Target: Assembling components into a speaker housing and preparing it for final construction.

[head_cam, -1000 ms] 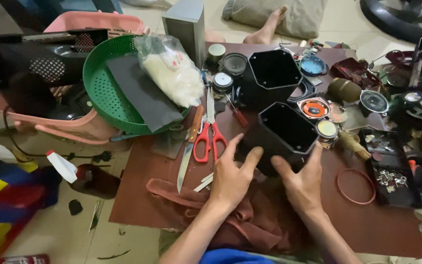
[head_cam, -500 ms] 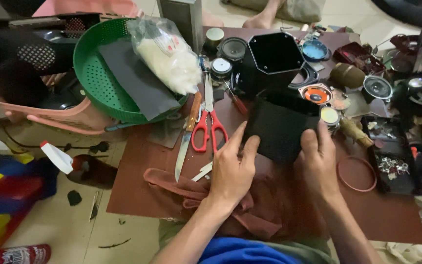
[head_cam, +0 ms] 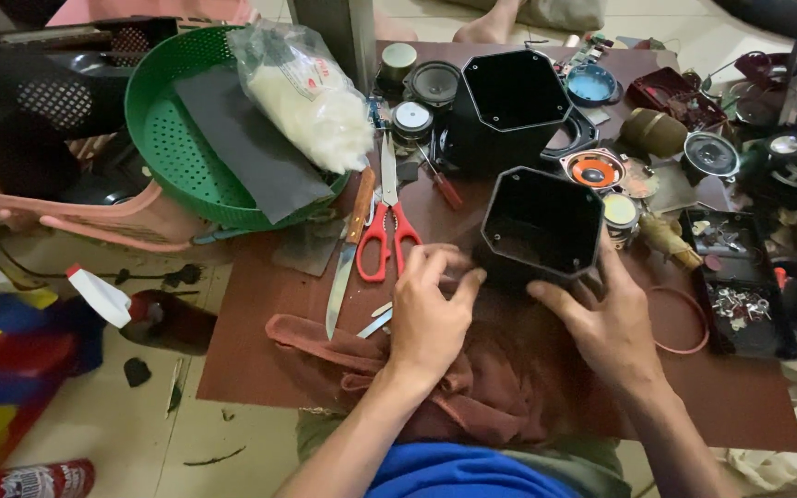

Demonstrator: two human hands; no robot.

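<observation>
Both hands steady a black hexagonal open-topped housing [head_cam: 544, 223] near desk [head_cam: 260, 304] centre: left hand [head_cam: 431, 314] at its 8 o'clock with fingers curled against the lower-left wall, right hand [head_cam: 601, 323] at its 5 o'clock, thumb and fingers spread on the lower-right wall. A second black hexagonal housing [head_cam: 514, 92] stands just at 12 o'clock of it. Red-handled scissors [head_cam: 387, 221] lie at 9 o'clock, beside a knife [head_cam: 348, 254].

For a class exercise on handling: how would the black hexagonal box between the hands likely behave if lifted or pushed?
The black hexagonal box looks rigid, with straight thin walls. Open and hollow, it is probably light for its size. Its flat sides suggest it would slide rather than roll.
</observation>
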